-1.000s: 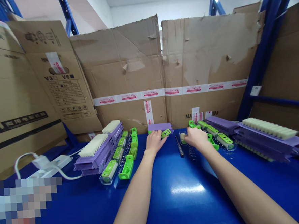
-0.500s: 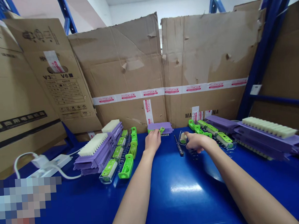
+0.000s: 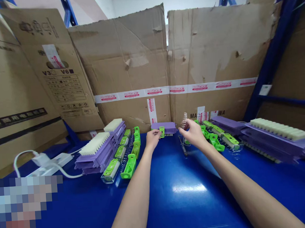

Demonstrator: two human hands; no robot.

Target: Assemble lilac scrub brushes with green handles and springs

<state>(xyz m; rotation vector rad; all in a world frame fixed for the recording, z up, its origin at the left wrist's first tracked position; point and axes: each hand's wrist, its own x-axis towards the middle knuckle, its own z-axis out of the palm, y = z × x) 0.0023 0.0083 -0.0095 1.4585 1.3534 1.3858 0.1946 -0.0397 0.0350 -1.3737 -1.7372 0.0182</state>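
Note:
My left hand (image 3: pixel 152 138) pinches a small green plastic piece (image 3: pixel 162 131) upright in front of a purple brush body (image 3: pixel 164 126) that lies at the back of the blue table (image 3: pixel 183 194). My right hand (image 3: pixel 194 133) is raised a little to the right of it and pinches a metal coil spring (image 3: pixel 184 120) that stands up above the fingers. A thin dark screwdriver (image 3: pixel 182 148) lies on the table just below the right hand.
Left: stacked purple brushes with white bristles (image 3: pixel 97 148), a row of green parts (image 3: pixel 130 153), a white power strip with cable (image 3: pixel 50 161). Right: more green parts (image 3: pixel 217 137) and purple brushes (image 3: pixel 275 135). Cardboard boxes (image 3: pixel 165 65) wall the back; blue rack posts (image 3: pixel 270 58) stand right.
My right hand has lifted off the table with a spring picked from the pile. My left hand has turned the green piece upright at the purple brush body.

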